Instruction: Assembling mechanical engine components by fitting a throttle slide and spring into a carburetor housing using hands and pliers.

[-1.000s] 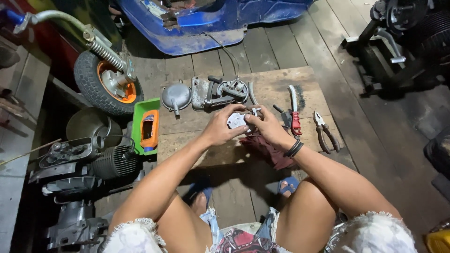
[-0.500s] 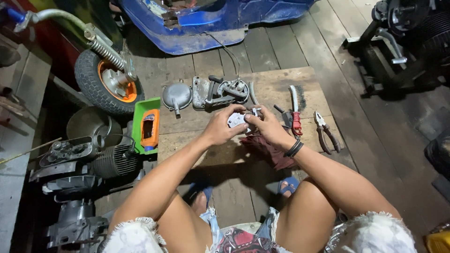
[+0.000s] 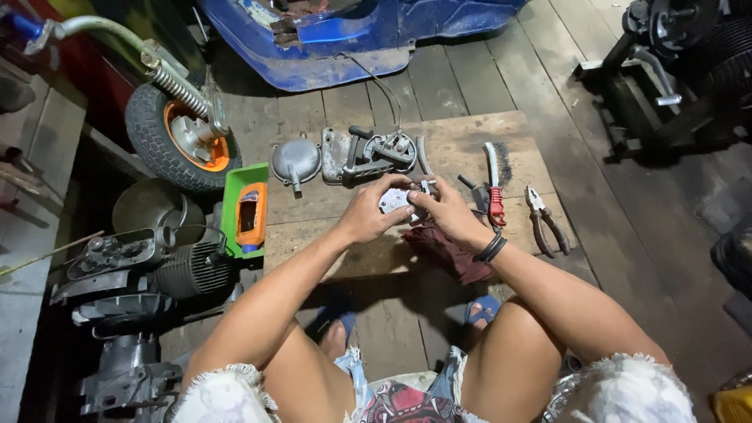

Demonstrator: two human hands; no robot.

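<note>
Both hands are on a small grey metal part (image 3: 394, 200), roundish w/ a flat cast face, held just above the plywood board (image 3: 462, 145). Left hand (image 3: 368, 213) is wrapped round its left side, fingers closed on it. Right hand (image 3: 445, 210) pinches the right edge where a little bracket sticks up, fingertips tight on it too. Black bands sit on the right wrist.

Everything else relative to that board: it's a worn, stained rectangle lying on dark wooden floor planks. On its far side there's a dull grey domed cover (image 3: 294, 160) w/ a stub, and next to that a cast carb-type body (image 3: 374, 151) w/ black lever bits, thin cable running off toward the blue scooter shell (image 3: 352, 35) beyond the far edge. Toward the right edge: wire brush (image 3: 493, 182) w/ red grip, then pliers (image 3: 544, 221) w/ dark handles near the corner. A dark red rag (image 3: 450, 247) is bunched under the right wrist, on the near part of the board.

Off the left edge: green plastic tray (image 3: 232, 200) w/ an orange gadget (image 3: 251, 215) in it, a small tyre (image 3: 168, 137) w/ orange rim and a coil spring, a round metal pan (image 3: 149, 207), plus a finned engine block (image 3: 168, 270), greasy looking.

Right of the board the planks are mostly open until the black machine frame (image 3: 666, 70) in the far corner. The near edge is boxed in by the person's knees.
</note>
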